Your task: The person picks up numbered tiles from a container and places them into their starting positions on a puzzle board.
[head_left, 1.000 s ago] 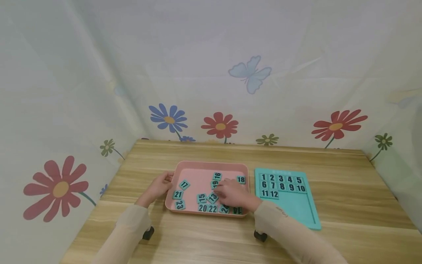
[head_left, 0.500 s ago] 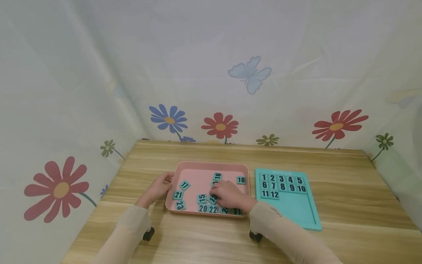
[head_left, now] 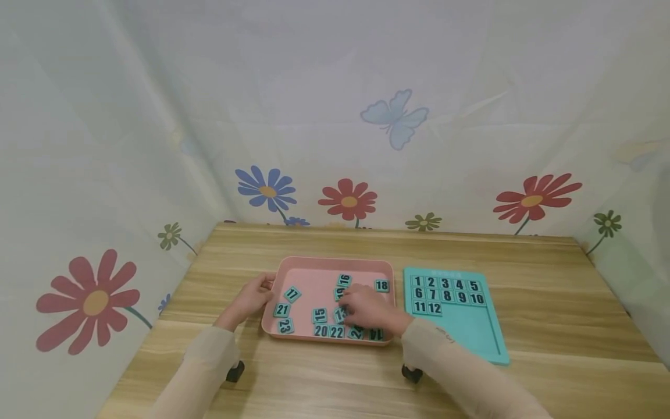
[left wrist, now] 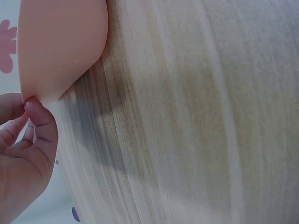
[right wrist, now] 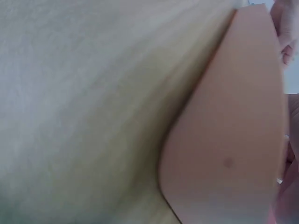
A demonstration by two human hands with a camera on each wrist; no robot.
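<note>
The number tile 13 lies in a pink tray, at the fingertips of the right hand; from my remote feed, I cannot tell whether that hand touches or grips it. Left of those fingertips I read 15; just beyond them, 19 and 16; on their near side, 20 and 22. The left hand pinches the tray's rim between thumb and finger, with 17, 21 and 23 to its right. Right of the right hand, a turquoise board displays numbers 1 through 12 in order; its header lettering is too faint for me.
</note>
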